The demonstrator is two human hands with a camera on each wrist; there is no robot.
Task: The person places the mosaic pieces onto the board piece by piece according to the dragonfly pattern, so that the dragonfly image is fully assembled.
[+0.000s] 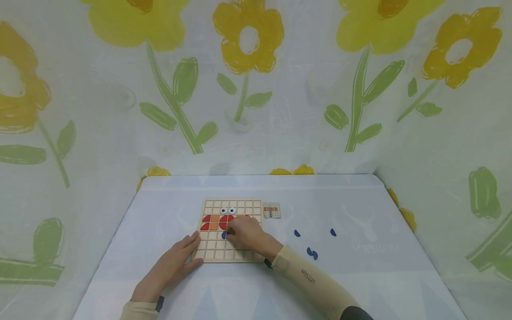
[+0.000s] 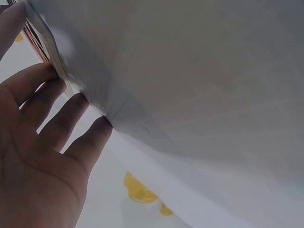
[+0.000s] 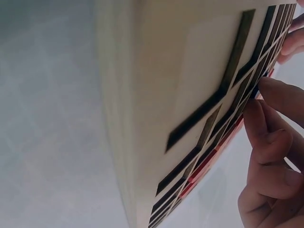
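A wooden grid board [image 1: 212, 254] lies on the table with red and orange pieces and two eye pieces set in its cells. My right hand [image 1: 247, 233] reaches over the board's middle, thumb and forefinger pinching a small dark blue piece [image 3: 255, 91] at the grid. In the head view, blue [image 1: 224, 235] shows at those fingertips; the hand hides the cells under it. My left hand [image 1: 174, 261] rests at the board's lower left corner, its fingers extended along the left edge and its thumb near the front edge.
A small pattern card [image 1: 272, 210] lies against the board's right side. Loose blue half-round pieces lie farther right: one piece [image 1: 297, 233], another piece [image 1: 333, 232], and a close pair [image 1: 312, 253]. A flower-printed curtain [image 1: 256, 146] stands behind the table.
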